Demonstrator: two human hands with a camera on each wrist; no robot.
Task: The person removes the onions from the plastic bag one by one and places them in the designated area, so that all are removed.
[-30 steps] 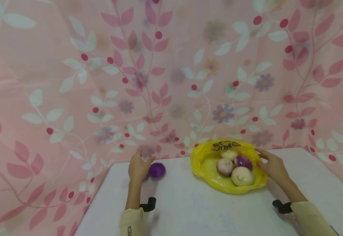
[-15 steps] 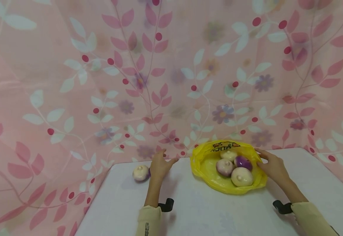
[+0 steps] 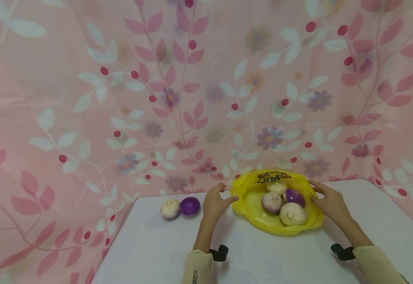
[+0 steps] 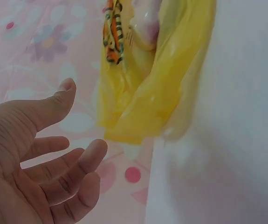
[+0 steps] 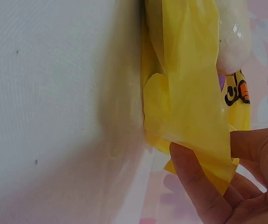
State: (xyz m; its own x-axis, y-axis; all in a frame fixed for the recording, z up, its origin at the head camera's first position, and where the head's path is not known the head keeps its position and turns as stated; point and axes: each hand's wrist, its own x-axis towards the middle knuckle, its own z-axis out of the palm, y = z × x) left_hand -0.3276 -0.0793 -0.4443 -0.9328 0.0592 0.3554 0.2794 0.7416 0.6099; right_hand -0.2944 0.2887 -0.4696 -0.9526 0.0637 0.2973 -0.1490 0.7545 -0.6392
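1. We find the yellow bag (image 3: 260, 223) near the counter's (image 3: 252, 256) back edge, right of centre, four turnips (image 3: 272, 202) inside.
2. Right hand (image 3: 331, 201) pinches the bag's right rim; left hand (image 3: 214, 203), loosely spread, holds nothing.
3. We judge the bag light, limp, slippery, the turnips weightier. Best hold: opposite sides of the rim.
4. Left wrist view shows us fingers apart from the bag; head view makes them look almost touching.
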